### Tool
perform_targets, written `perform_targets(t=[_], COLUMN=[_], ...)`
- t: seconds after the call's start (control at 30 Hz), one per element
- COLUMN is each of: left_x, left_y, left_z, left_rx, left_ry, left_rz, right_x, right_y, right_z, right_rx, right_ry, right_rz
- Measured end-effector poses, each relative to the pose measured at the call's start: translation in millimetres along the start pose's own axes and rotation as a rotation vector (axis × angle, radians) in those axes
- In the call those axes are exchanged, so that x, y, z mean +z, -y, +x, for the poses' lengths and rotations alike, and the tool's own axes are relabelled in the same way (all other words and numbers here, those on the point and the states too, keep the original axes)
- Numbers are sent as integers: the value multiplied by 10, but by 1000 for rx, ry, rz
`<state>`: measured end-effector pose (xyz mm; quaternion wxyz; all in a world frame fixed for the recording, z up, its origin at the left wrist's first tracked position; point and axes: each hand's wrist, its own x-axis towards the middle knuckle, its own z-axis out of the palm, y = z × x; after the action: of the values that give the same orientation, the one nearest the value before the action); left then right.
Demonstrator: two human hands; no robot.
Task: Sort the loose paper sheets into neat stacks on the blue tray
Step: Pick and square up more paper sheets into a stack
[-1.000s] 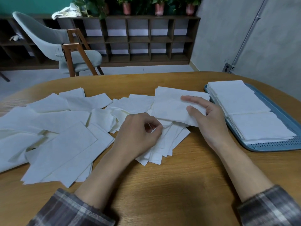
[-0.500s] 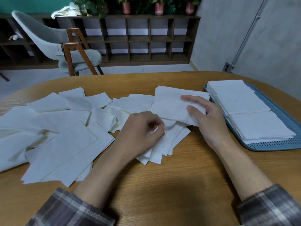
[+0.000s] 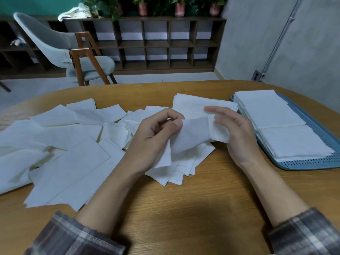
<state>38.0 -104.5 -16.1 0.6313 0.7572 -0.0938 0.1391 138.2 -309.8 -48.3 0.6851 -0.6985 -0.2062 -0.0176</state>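
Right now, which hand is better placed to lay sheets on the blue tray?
Probably the right hand: it holds the gathered sheets beside the blue tray. The left hand pinches one sheet, farther away.

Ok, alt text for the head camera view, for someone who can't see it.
Two hands work over a wooden table: the left hand pinches one thin paper sheet while the right hand holds a small bundle of sheets beside it. Loose sheets litter the table's left; two neat stacks lie on a blue tray at right.
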Motion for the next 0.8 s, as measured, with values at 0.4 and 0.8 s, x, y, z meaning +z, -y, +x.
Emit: perform_targets(t=[0.4, 0.8], left_x=[29, 42], left_y=[-6, -55], left_z=[22, -39], left_rx=[-81, -130], left_ry=[-176, -65], left_rz=[-3, 54], right_x=[66, -1], right_y=[92, 110], right_z=[-115, -31], right_rx=[-106, -18], right_ry=[260, -174], right_rz=[-62, -59])
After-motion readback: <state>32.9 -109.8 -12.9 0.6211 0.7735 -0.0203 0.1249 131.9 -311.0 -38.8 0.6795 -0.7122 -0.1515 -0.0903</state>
